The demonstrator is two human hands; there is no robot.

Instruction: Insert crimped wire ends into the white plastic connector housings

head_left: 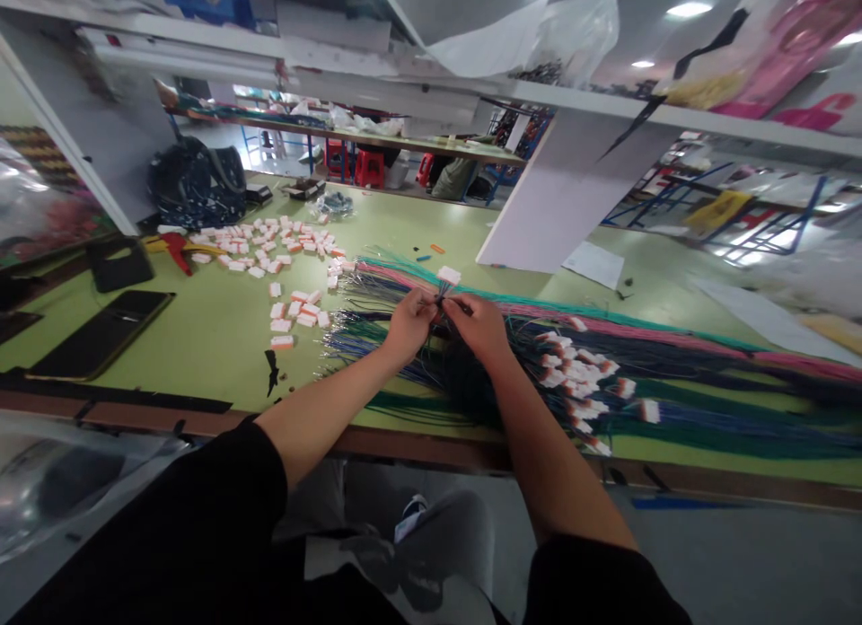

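Both hands meet over the bundles of wires at the middle of the bench. My left hand (412,323) is closed, pinching dark wires just below a white connector (449,275). From the other side my right hand (477,325) grips the same wires, its thumb and forefinger close to the left fingertips. The connector stands up beyond the fingers, with the wires running into it. Beneath the hands lie long green, pink, black and blue wires (626,324). To the right of my right arm is a pile of white-and-orange connectors (572,369) with wires in them.
Loose white-and-orange connectors (269,243) are scattered at the left. Nearby lie red-and-yellow pliers (178,250), a dark phone (104,334) and a dark bag (197,183). A white upright panel (549,189) supports the loaded shelf overhead. White paper (593,264) lies behind the wires.
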